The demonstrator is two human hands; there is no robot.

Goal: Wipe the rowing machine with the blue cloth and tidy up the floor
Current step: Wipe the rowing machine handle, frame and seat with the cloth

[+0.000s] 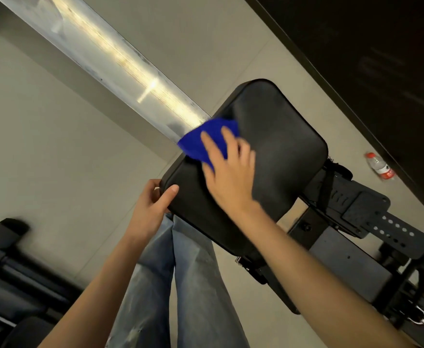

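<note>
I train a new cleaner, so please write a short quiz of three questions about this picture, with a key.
1. True or false: the right hand presses the cloth on the seat.
2. What does the left hand grip? A) the cloth B) the seat's corner C) nothing
3. Fill in: a plastic ___ with a red label lies on the floor.
Key: 1 true; 2 B; 3 bottle.
</note>
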